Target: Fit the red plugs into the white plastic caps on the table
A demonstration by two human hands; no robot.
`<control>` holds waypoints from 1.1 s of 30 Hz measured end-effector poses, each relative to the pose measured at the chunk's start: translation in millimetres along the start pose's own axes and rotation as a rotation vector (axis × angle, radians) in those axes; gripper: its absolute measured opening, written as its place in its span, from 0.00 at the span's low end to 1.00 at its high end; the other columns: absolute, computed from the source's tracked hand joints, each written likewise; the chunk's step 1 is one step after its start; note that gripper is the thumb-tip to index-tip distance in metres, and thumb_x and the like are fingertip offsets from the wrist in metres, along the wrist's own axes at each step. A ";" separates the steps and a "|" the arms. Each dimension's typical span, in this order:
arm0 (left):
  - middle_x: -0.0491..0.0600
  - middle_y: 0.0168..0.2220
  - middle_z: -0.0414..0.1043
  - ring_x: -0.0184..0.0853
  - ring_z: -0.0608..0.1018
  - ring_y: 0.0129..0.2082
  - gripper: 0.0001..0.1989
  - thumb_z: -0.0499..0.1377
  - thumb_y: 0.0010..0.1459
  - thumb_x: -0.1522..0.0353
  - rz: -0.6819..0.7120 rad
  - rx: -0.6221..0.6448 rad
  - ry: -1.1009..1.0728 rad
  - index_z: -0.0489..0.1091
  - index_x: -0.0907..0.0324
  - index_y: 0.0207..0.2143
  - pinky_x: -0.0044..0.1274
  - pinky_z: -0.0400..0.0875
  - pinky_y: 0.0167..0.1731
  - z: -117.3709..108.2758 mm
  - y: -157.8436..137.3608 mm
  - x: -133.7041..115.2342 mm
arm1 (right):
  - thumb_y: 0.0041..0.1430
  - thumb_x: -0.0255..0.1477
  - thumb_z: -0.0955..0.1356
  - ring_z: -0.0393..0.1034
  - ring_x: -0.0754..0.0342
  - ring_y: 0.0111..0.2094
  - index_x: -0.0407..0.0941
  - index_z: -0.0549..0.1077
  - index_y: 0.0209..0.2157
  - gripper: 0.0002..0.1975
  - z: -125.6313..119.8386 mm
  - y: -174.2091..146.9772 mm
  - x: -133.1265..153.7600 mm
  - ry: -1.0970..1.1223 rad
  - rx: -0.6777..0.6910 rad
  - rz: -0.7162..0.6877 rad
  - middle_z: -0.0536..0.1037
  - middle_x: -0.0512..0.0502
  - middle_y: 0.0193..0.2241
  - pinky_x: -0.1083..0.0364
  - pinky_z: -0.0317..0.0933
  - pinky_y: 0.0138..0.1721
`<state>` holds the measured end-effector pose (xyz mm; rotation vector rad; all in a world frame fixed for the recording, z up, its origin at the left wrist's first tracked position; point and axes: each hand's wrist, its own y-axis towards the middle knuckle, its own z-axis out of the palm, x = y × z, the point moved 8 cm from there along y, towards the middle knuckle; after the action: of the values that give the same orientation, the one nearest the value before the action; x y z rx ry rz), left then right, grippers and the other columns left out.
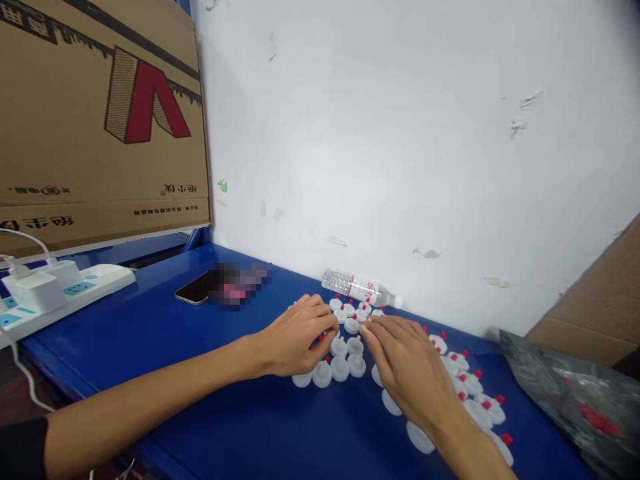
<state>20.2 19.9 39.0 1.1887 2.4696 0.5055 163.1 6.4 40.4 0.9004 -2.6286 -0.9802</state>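
My left hand (303, 337) is curled, palm down, over the left side of a group of small white round nozzle caps (340, 369). A bit of red shows between its thumb and fingers, but what it grips is hidden. To the right, my right hand (405, 360) has its thumb and fingertips drawn together beside a white cap with a red tip (351, 325). Whether a piece is pinched there is too small to make out. The nearer caps have bare spouts. More red-tipped caps (470, 383) lie in a slanting row right of my right hand.
A clear plastic bottle (360, 287) lies against the white wall. On the blue table (210, 407) are a phone (195, 288) beside a blurred patch, and a white power strip (107, 283) with plugs at left. A grey plastic bag (565, 393) lies at right; a cardboard box (65, 140) stands behind.
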 end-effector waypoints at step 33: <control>0.60 0.41 0.76 0.50 0.74 0.45 0.16 0.53 0.68 0.71 -0.455 0.086 0.592 0.63 0.65 0.57 0.34 0.66 0.41 -28.3 0.0 80.0 | 0.71 0.28 0.61 0.73 0.45 0.48 0.44 0.75 0.44 0.11 -19.7 0.2 -4.0 -0.001 -0.146 0.001 0.80 0.41 0.45 0.46 0.62 0.50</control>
<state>-39.6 78.9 51.1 0.4999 3.1600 0.6948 173.6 -1.5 55.7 0.8644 -2.5187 -1.1552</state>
